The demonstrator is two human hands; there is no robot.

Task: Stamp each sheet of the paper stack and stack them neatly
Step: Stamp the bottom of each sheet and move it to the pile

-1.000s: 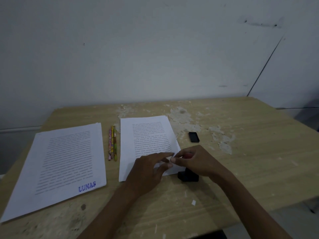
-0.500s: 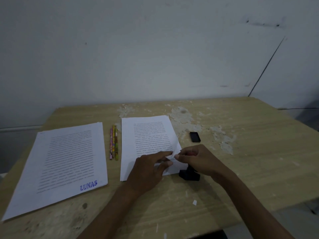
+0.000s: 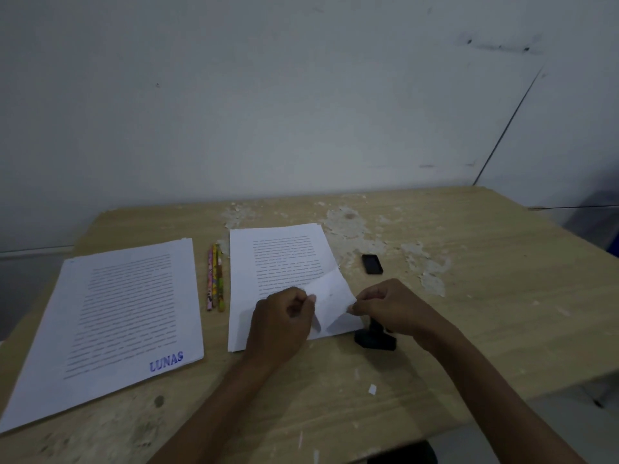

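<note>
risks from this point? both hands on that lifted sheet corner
1. Both the left hand and right hand pinch the lifted corner of the top sheet; it is already curling and could crease or tear.
2. Peeling may drag the sheets below, skewing the unstamped stack.
3. The stamp stands right beside the stack's near corner, under the right hand; a bump could tip it.

White sheets (image 3: 110, 316) at left and centre carry grey text lines; the left one bears a blue "LUNAS" stamp mark (image 3: 166, 361). Pink and yellow patterned pencils (image 3: 215, 277) lie between. Black stamp (image 3: 375, 338) and lid (image 3: 372, 263) sit on the pale, patchy wood table (image 3: 485, 296).
</note>
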